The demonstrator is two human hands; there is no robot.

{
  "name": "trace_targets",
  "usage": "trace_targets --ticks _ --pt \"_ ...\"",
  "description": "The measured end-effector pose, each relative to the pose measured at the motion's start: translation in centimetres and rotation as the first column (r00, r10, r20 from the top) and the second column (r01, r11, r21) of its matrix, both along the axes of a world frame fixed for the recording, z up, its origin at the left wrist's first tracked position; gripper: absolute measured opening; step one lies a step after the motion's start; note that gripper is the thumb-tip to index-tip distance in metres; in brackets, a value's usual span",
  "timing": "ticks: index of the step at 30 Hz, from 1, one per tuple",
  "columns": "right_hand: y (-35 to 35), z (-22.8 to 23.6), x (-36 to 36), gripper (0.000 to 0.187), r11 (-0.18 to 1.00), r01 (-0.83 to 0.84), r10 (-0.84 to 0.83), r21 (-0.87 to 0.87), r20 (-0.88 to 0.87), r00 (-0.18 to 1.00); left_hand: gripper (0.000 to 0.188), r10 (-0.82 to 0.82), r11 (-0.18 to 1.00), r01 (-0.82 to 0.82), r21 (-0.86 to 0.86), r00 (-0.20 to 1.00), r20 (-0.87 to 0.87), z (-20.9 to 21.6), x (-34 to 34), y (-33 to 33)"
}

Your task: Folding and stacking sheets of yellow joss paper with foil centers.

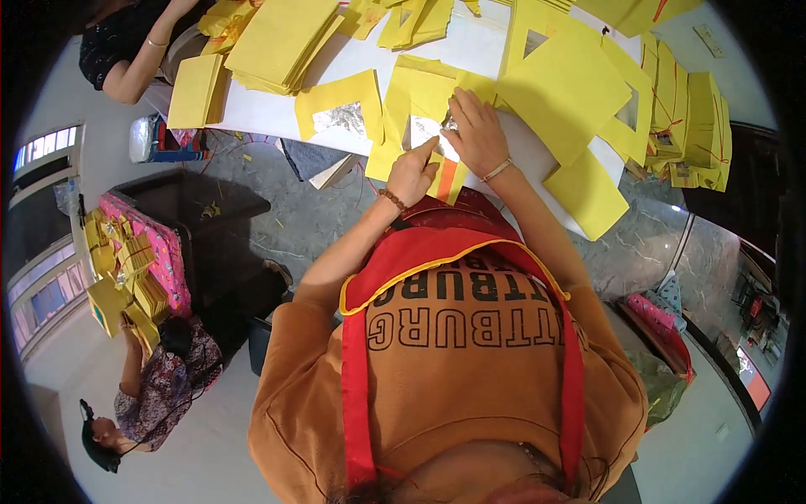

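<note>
Both hands work at a yellow paper sheet (399,97) at the table's near edge, which has a silver foil patch (422,128) and an orange strip (448,178). My left hand (411,176), below a beaded bracelet, rests on the sheet's lower part. Its index finger is stretched out to the foil and its other fingers are bent. My right hand (477,134), with a bangle at the wrist, lies palm down with fingers stretched over the foil's right side and the yellow paper above it. Beside them on the left lies another foil-patched yellow sheet (323,88).
Large yellow sheets (558,88) overlap on the right of the white table (264,118). Yellow stacks (281,42) stand at far left; tied yellow bundles (701,126) at far right. One person's arm (143,63) reaches in top left; another person (164,382) handles yellow bundles lower left.
</note>
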State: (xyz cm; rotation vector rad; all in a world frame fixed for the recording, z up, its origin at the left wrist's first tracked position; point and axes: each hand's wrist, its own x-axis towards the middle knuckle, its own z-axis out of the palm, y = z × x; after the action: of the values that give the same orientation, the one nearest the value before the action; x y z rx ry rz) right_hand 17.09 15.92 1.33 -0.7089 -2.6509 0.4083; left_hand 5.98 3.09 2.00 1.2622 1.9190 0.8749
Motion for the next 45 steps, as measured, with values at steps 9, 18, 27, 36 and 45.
trace_targets --ticks 9,18,27,36,45 --pt "0.5 -1.5 -0.5 0.049 0.995 -0.091 0.083 0.042 0.166 0.983 0.047 0.04 0.999 -0.041 0.013 0.997 0.059 -0.4 0.1 -0.1" --pt "0.7 -2.2 -0.5 0.049 0.987 -0.106 0.091 0.119 0.125 0.988 0.034 -0.13 0.991 0.132 0.014 0.987 -0.098 0.5 -0.6 -1.1" --pt "0.6 -1.7 -0.4 0.061 0.989 -0.121 0.106 0.088 0.164 0.981 0.035 -0.102 0.975 0.188 0.12 0.854 -0.511 2.8 -1.1 0.3" --pt "0.8 -2.2 -0.5 0.067 0.988 -0.122 0.107 0.096 0.148 0.983 0.04 -0.156 0.904 0.367 0.217 0.759 -0.632 -1.9 -3.6 1.4" --pt "0.8 -1.7 -0.5 0.074 0.983 -0.15 0.134 0.105 0.144 0.981 0.033 -0.242 0.913 0.4 0.082 0.692 -0.68 0.3 -9.0 1.4"
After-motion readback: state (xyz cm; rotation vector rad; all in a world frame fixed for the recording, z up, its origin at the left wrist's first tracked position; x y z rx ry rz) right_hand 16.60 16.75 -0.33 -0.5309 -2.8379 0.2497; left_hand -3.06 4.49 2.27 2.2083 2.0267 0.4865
